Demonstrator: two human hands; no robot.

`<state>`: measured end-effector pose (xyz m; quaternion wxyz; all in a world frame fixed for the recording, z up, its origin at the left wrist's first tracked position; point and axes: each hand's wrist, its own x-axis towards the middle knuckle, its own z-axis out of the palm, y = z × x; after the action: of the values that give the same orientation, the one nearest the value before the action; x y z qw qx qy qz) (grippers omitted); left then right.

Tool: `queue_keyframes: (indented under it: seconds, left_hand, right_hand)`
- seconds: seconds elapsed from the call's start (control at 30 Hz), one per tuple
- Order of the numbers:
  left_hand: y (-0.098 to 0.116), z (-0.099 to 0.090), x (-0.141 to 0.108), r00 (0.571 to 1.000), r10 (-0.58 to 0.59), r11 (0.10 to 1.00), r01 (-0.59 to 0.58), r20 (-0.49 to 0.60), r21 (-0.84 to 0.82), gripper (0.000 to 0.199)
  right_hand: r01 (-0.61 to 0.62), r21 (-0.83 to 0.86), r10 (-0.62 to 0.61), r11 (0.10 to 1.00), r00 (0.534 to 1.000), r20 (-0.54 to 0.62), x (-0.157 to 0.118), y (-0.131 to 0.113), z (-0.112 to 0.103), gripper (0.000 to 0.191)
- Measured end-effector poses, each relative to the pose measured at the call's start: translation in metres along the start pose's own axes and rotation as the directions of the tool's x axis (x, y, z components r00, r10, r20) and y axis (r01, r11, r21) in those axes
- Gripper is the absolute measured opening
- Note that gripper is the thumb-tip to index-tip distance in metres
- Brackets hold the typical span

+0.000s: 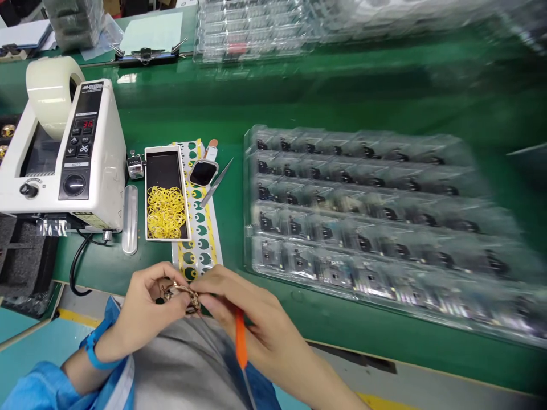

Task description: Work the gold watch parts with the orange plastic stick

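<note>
Close to my body, my left hand (147, 310) pinches a small gold-coloured metal part (193, 303) between thumb and fingers. My right hand (262, 319) meets it from the right, its thumb and forefinger at the part's edge. Tucked in the right hand is a thin tool with an orange handle (241, 341); a metal shaft runs down from it, and its kind is unclear. Fingers cover much of the metal part. Just beyond the hands lie a sheet of die-cut stickers (200, 245) and an open box (187, 196) holding yellow rings (166, 213).
At left stands a white tape dispenser (113, 154) with a tape roll (49, 97). A smartwatch (203, 172) and pointed tweezers (217, 182) lie on the stickers. A clear compartment tray (250, 228) of small black parts fills the right. Behind are a clipboard (151, 34) and stacked clear trays (252, 28).
</note>
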<state>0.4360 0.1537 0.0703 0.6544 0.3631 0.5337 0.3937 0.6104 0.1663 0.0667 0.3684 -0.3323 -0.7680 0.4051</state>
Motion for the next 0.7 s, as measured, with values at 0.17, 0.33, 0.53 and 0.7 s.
queue_keyframes:
  seconds: [0.17,0.33,0.53,0.7]
  left_hand:
    - [0.005,0.001,-0.002,0.999,-0.004,1.0,0.004,0.039,0.011,0.011]
    - [0.004,0.002,-0.002,0.993,0.121,0.99,-0.122,0.016,0.078,0.01]
    - [-0.009,-0.006,0.0,0.923,0.38,0.904,-0.356,-0.062,0.238,0.008]
    - [-0.04,-0.01,0.002,0.485,0.869,0.289,-0.658,0.098,0.696,0.037]
  right_hand:
    - [0.047,-0.068,-0.047,0.997,0.999,-0.001,0.0,-0.001,0.009,0.017]
    - [-0.089,-0.062,0.087,0.994,0.996,-0.033,-0.005,-0.003,0.022,0.028]
    - [-0.367,0.103,0.379,0.924,0.915,-0.14,-0.001,-0.005,0.022,0.04]
    - [-0.409,0.375,0.477,0.832,0.873,-0.106,-0.001,-0.002,0.037,0.043]
